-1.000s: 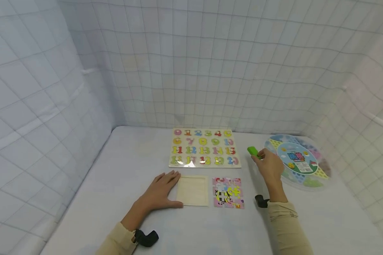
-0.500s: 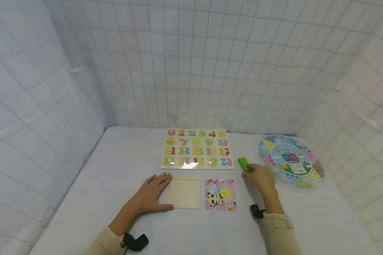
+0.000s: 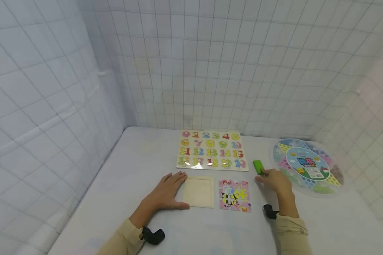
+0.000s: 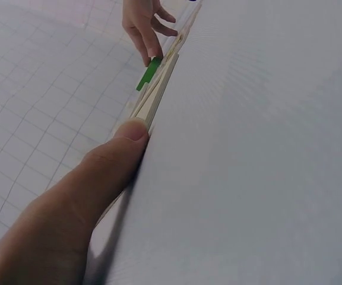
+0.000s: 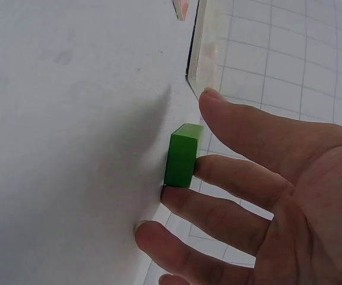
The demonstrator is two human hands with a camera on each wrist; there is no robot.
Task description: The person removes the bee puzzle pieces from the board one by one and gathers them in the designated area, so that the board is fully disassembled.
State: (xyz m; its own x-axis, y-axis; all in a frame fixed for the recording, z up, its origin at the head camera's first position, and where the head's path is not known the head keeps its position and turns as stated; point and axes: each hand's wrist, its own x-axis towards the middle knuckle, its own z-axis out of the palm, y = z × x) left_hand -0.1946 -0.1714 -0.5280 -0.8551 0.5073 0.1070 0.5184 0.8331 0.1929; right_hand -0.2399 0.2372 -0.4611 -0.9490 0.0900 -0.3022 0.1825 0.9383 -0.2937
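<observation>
The green block (image 3: 258, 166) already lies on the table (image 3: 140, 166) with the right hand (image 3: 274, 180) merely touching it, fingers straight and ungrasping — while the left hand (image 3: 167, 191) presses flat beside the wooden tray (image 3: 198, 191), which has no pieces in it yet.

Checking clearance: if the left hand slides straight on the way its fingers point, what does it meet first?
Likely the number board. The left hand lies beside the wooden tray, fingers aimed at the board's near corner; depth is unclear.
</observation>
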